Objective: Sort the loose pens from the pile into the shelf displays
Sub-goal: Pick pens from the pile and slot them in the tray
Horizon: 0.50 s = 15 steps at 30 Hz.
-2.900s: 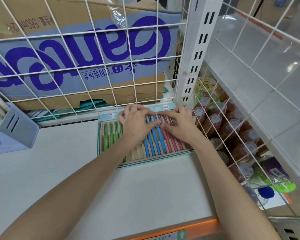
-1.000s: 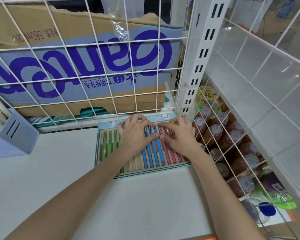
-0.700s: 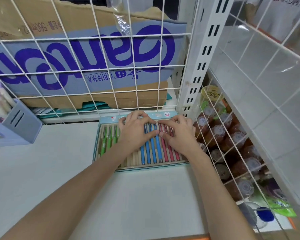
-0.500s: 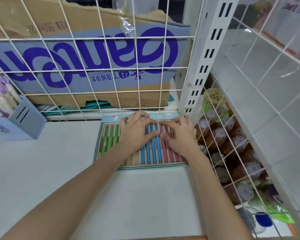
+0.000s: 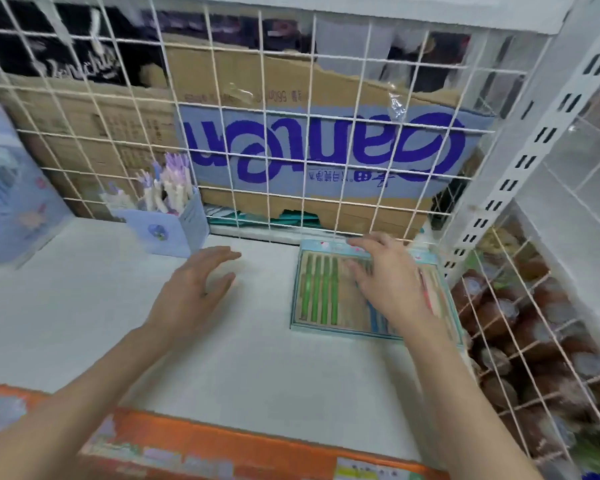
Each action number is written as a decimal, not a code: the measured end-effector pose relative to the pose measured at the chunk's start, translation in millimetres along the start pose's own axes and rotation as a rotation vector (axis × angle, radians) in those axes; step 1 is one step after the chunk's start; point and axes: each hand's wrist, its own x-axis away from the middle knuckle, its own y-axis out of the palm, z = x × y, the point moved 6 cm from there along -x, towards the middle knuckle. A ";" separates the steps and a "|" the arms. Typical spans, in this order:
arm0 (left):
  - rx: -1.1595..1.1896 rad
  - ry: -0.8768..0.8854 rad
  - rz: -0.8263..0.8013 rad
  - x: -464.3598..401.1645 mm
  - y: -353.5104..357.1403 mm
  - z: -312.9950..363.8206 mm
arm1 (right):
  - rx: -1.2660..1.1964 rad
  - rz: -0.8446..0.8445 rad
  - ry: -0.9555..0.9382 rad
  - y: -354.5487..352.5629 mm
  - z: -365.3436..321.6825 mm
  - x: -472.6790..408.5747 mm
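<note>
Since half a second ago the left hand [image 5: 191, 292] has left the pen tray [image 5: 371, 334] and hovers flat and empty over the white shelf [image 5: 84, 306]. To its right, the right hand [image 5: 388, 285] rests with fingers spread on the slotted pens [image 5: 319, 289], gripping nothing. They look light, stiff and slick, best pinched mid-barrel.

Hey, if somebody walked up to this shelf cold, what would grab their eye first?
Probably the big cardboard box with bold upside-down purple lettering, behind the wire grid at the back. Next, the pen display tray on the white shelf, its green pens in a row, with the right hand over it. The left hand is open over bare shelf, near a lilac pen holder.
</note>
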 end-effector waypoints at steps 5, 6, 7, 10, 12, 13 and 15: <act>-0.102 -0.026 0.093 43.4 -93.9 -61.0 | 0.012 -0.185 -0.314 65.1 -159.8 2.5; -0.130 -0.031 0.118 54.0 -113.4 -74.7 | 0.011 -0.220 -0.371 79.4 -191.1 6.7; -0.164 -0.039 0.149 65.0 -133.1 -89.1 | 0.007 -0.249 -0.418 93.6 -220.9 11.7; -0.270 -0.095 0.243 104.3 -196.7 -134.8 | -0.022 -0.309 -0.548 135.4 -306.4 25.2; -0.334 -0.146 0.287 134.2 -236.4 -165.6 | -0.028 -0.334 -0.634 162.6 -361.2 32.5; -0.370 -0.177 0.311 150.0 -255.3 -180.1 | -0.029 -0.347 -0.673 175.3 -387.4 36.5; -0.435 -0.263 0.340 180.7 -289.3 -205.9 | -0.051 -0.377 -0.725 198.7 -436.0 45.4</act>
